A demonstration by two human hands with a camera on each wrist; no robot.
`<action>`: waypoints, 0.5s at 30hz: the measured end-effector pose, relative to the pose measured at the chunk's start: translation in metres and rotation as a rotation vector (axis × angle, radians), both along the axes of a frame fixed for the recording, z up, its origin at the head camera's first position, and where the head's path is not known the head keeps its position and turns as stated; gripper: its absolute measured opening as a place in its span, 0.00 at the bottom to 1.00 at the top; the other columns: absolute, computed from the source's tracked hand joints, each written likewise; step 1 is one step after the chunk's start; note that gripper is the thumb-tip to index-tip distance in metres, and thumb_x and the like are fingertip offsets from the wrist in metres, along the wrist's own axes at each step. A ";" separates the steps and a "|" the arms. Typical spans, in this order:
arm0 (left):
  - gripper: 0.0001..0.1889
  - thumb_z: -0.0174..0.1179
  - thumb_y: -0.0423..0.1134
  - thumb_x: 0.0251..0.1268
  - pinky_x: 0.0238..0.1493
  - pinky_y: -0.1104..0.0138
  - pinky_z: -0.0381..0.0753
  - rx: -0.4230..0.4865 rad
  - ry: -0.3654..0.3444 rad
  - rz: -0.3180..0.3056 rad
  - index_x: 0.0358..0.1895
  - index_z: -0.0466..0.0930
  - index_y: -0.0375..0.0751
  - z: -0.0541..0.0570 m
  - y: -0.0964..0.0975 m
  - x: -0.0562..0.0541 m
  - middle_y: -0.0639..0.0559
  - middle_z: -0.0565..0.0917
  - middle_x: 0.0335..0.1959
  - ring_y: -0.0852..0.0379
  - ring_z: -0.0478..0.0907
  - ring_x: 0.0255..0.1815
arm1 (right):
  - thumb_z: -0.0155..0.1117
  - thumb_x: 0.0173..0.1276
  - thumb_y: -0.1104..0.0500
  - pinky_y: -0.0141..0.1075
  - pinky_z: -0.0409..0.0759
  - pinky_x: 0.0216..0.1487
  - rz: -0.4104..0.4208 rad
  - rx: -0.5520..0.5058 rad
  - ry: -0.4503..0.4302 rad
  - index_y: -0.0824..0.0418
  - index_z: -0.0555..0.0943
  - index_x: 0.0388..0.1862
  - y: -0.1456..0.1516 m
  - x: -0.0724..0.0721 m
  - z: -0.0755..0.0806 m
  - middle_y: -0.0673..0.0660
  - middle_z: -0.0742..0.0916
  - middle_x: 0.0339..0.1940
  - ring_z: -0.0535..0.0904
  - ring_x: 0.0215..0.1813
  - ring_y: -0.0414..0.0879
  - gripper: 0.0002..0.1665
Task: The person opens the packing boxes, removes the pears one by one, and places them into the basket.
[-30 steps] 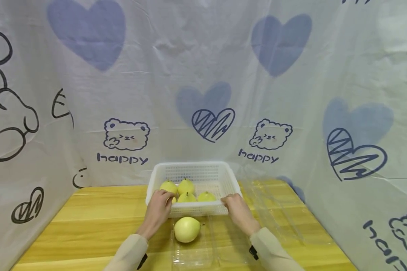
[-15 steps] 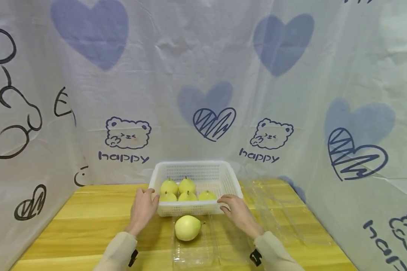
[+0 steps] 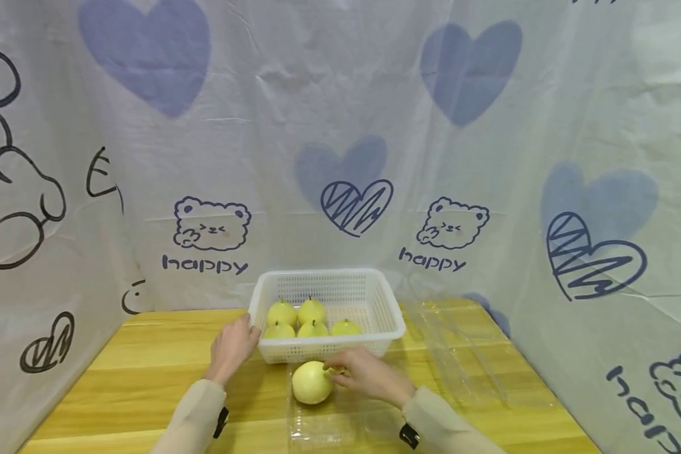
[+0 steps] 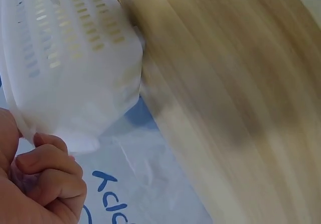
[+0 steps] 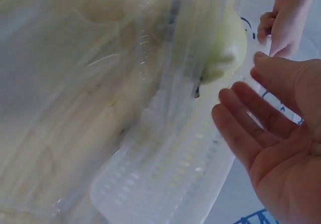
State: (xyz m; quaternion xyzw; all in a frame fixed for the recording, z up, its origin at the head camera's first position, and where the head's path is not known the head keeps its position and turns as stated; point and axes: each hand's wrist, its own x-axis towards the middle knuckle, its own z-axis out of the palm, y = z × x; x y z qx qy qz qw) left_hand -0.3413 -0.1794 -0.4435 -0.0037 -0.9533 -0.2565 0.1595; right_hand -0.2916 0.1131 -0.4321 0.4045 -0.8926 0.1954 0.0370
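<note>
A white plastic basket [image 3: 329,350] with slotted walls stands at the back of the table. Several yellow-green pears [image 3: 312,311] lie inside it, mostly toward its left. My left hand [image 3: 232,345] grips the basket's rim at the front left corner; in the left wrist view its fingers [image 4: 60,184] curl below the rim. One larger pear [image 3: 311,383] rests on a clear plastic box [image 3: 323,429] in front of the basket. Just right of that pear is my right hand [image 3: 369,375], fingers extended and slightly bent. The right wrist view shows its palm with nothing held.
Clear plastic packaging [image 3: 465,359] lies on the right side of the wooden table [image 3: 147,366]. A white printed cloth [image 3: 284,157] hangs close behind the basket and along both sides.
My right hand has left the basket's front right rim and come down beside the single pear. My left hand moved outward to the basket's left corner. The single pear stays in place.
</note>
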 end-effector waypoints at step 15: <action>0.06 0.51 0.38 0.63 0.18 0.62 0.65 -0.053 -0.039 0.009 0.30 0.73 0.41 0.002 -0.003 -0.003 0.48 0.73 0.20 0.51 0.70 0.20 | 0.72 0.60 0.52 0.39 0.75 0.64 -0.016 0.187 -0.012 0.52 0.75 0.65 -0.031 -0.002 -0.007 0.51 0.79 0.63 0.76 0.62 0.44 0.34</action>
